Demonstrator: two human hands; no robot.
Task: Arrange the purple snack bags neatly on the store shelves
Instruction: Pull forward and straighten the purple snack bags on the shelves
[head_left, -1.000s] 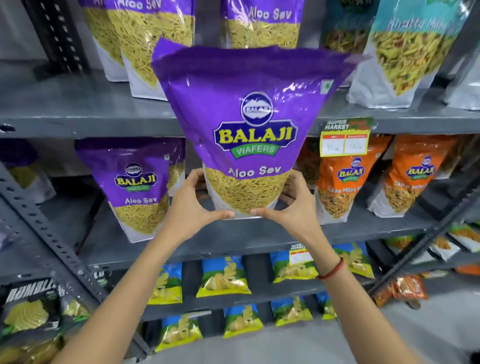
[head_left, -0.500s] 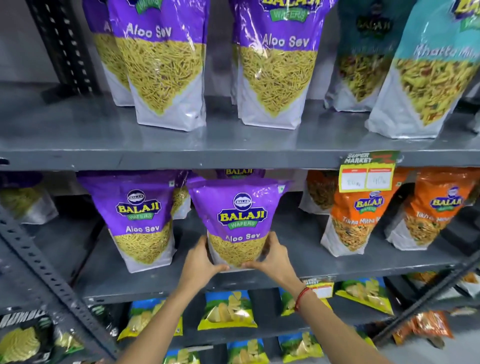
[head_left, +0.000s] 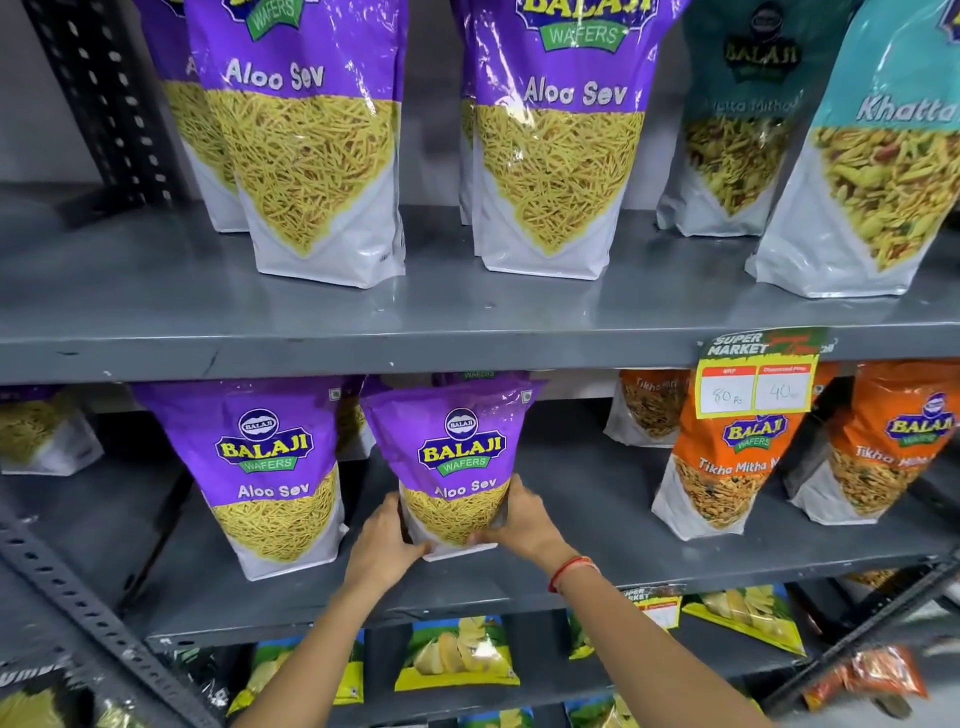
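A glossy purple plastic "Aloo Sev" snack bag (head_left: 457, 457) stands upright near the centre of the frame on the grey metal middle shelf (head_left: 597, 525), its white base resting on the shelf board. Both bare hands clasp its lower part: the left hand (head_left: 387, 543) presses the bag's lower left edge and the right hand (head_left: 522, 519) wraps its lower right edge, the fingers of each curled narrowly around the base and touching it. A red thread band (head_left: 569, 569) circles the right wrist.

Just beside it, to the left in the frame, a second purple Aloo Sev bag (head_left: 265, 467) stands upright on the same shelf, apart from the held one by a thin gap. More purple bags show behind these two, partly hidden. At the right of the middle shelf stand two orange "Tikha Mitha" snack bags (head_left: 727, 457), well apart from the held bag.

On the grey upper shelf (head_left: 363, 322), two large purple Aloo Sev bags (head_left: 311, 145) stand upright in the upper left and upper centre, with others behind them. Teal "Khatta Mitha" bags (head_left: 878, 171) stand at the upper right. A yellow and red price tag (head_left: 756, 384) hangs from the front edge of the upper shelf at the right. Green and yellow chip packets (head_left: 457, 654) lie on the lower shelf at the bottom of the frame.
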